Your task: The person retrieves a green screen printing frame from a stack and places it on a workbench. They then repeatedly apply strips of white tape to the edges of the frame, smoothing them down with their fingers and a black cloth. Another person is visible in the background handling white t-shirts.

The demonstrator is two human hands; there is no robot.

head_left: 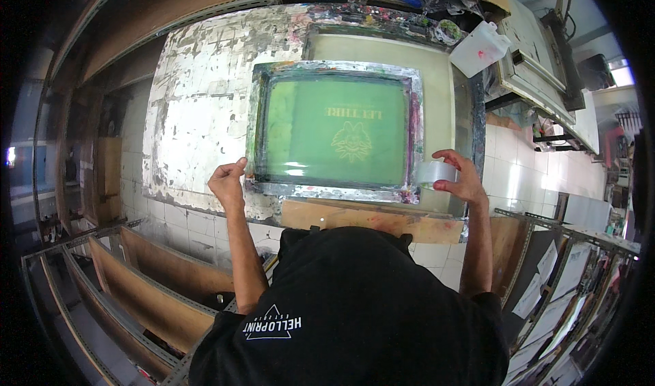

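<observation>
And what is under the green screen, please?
From beneath the screen, a pale panel shows at the top and right, and the white table at the left. What lies directly below its middle is covered, so I cannot tell.

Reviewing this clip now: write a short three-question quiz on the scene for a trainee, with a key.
1. Which hand holds the tape roll?
2. True or false: the white plastic container is farther right in the picture than the framed screen.
3. Fill in: the area inside the screen's frame is mostly ____ in colour.

Key:
1. The right hand.
2. True.
3. Green.
</observation>
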